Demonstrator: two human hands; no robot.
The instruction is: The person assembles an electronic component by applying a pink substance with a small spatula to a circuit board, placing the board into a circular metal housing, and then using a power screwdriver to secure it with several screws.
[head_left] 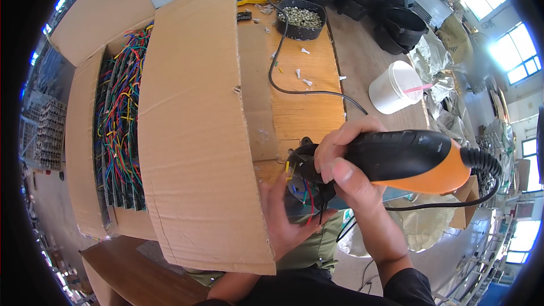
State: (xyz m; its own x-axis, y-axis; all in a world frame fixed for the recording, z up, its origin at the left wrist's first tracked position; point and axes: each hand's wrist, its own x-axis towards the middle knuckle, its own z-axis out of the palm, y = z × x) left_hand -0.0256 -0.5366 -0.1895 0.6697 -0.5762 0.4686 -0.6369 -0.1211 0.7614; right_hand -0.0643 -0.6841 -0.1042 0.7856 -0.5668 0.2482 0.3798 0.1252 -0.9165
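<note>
Surface and material findings

Power screwdriver [413,158]: smooth plastic body, matt black with a glossy orange shell. Round housing [309,178]: black matt plastic, wires inside plastic-sheathed. Carton flap [195,124]: rough brown corrugated cardboard, raw edges. Counter [303,102]: bare wood, visible grain, matt. White tub [394,88]: smooth plastic. Screw dish [301,20]: black plastic, contents metallic.

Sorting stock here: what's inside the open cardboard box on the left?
The cardboard box holds rows of boards with coloured wires. Its flap hides the right part.
</note>
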